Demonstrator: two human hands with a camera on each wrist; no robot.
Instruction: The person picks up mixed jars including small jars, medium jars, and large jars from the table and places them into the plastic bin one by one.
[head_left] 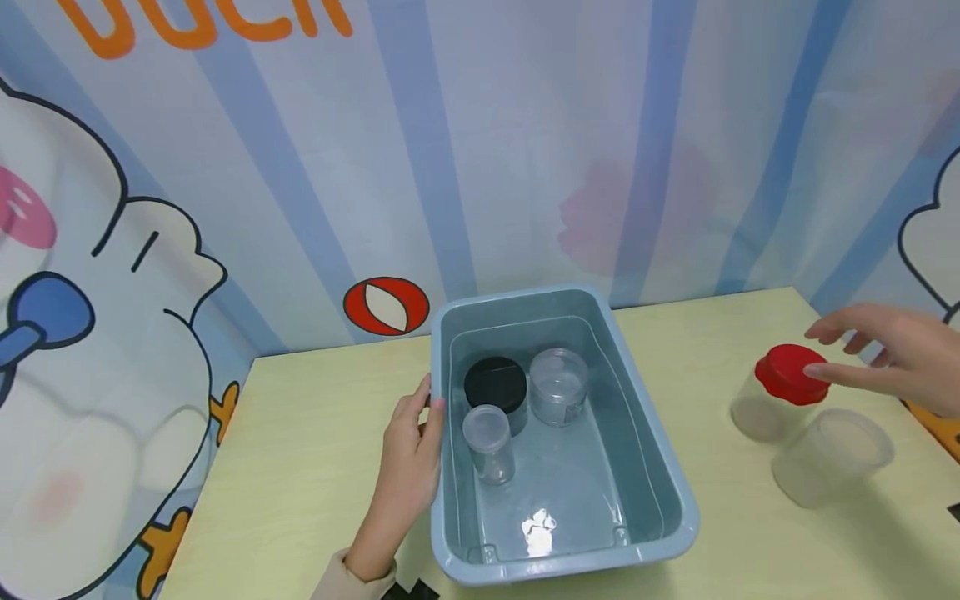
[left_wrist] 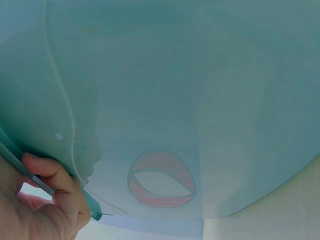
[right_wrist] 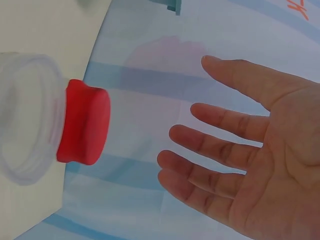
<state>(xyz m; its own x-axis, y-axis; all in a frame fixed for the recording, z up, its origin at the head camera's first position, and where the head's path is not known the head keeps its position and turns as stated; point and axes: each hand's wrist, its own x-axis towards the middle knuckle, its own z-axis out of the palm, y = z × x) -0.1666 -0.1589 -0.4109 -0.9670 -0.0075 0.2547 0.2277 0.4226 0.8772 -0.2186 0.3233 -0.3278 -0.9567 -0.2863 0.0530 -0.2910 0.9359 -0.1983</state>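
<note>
A blue plastic tub (head_left: pixel 566 575) stands on the table, and my left hand (head_left: pixel 411 454) grips its left rim. In the left wrist view the fingers (left_wrist: pixel 65 187) curl over that edge. Inside the tub are a jar with a black lid (head_left: pixel 495 382), a clear round jar (head_left: pixel 558 385) and a small clear jar with a pale lid (head_left: pixel 489 442). At the right, my right hand (head_left: pixel 903 354) hovers with spread fingers beside a clear jar with a red lid (head_left: pixel 793 373). The right wrist view shows a gap between the fingers and the red lid (right_wrist: pixel 86 122).
A clear, frosted-looking container (head_left: pixel 832 458) stands in front of the red-lidded jar. The pale yellow table (head_left: pixel 322 433) ends at the back against a blue striped cloth (head_left: pixel 510 150) printed with cartoon figures.
</note>
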